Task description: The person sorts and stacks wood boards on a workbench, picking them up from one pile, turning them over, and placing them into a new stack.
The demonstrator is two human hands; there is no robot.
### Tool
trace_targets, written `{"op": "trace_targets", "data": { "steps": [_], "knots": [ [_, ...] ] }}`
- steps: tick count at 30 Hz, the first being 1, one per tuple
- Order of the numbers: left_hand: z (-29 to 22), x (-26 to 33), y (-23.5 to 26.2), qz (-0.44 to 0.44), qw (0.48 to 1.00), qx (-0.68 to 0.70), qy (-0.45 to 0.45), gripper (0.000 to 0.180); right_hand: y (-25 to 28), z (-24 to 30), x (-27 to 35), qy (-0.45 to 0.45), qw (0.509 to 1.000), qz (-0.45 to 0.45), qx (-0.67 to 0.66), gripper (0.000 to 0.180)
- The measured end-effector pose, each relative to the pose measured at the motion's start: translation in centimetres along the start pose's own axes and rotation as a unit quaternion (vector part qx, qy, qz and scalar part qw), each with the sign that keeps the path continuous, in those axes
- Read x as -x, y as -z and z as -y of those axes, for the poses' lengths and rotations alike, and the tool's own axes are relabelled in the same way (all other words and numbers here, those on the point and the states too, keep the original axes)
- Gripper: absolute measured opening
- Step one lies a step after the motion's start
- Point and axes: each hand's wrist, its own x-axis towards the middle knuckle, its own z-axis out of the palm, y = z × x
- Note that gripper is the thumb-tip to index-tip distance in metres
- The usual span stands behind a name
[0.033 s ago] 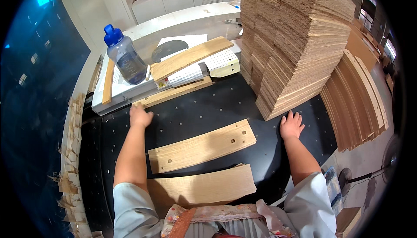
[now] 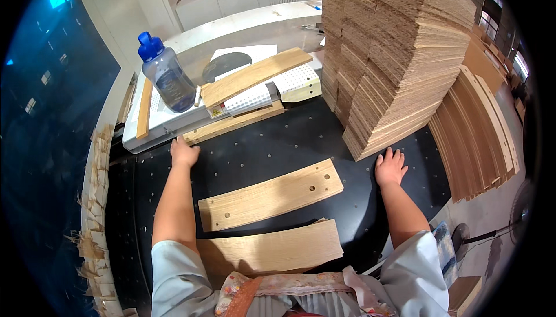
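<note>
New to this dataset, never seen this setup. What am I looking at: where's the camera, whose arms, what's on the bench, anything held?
No machine here: a person works bare-handed, and one fisheye camera on their head looks down, so straight edges bend. The forearms from the bottom edge are their own. The left hand rests at the end of a thin wooden strip by a white machine table; the right hand lies flat on the black perforated worktop beside a tall stack of cut wooden boards. Neither grips anything. Two curved wooden boards lie between the arms. A clear bottle with a blue cap stands behind.

Blue-capped bottle [image 2: 168,79] on white machine [image 2: 174,123], drilled plank [image 2: 271,194] mid-table.
</note>
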Motion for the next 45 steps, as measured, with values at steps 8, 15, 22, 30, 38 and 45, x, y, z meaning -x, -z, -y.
{"op": "trace_targets", "data": {
  "steps": [8,15,22,30,38,45],
  "knots": [
    [2.7,-1.7,-2.5,0.034,0.964,0.264,0.0,0.072,-1.0,-0.6,-0.4,0.012,0.999,-0.027,0.012,0.048],
    [2.4,2.3,-1.1,0.073,0.988,0.133,-0.024,0.073,-0.8,-0.6,-0.4,0.003,1.0,-0.014,0.014,0.048],
    [1.9,0.9,-1.4,0.055,0.933,0.353,0.052,0.08,-0.5,-0.2,-0.4,0.006,1.0,-0.011,0.008,0.048],
    [-1.0,3.0,0.8,0.236,0.961,0.14,0.022,0.079,-0.8,-0.6,-0.3,0.0,1.0,-0.012,0.021,0.048],
    [-6.7,2.6,-1.1,0.161,0.966,-0.095,-0.177,0.101,-0.2,-0.2,-0.2,0.002,1.0,-0.004,0.014,0.05],
    [-4.3,3.3,-2.3,0.138,0.951,-0.05,-0.271,0.096,-0.4,-0.5,-0.3,0.003,1.0,-0.007,0.011,0.05]
  ]
}}
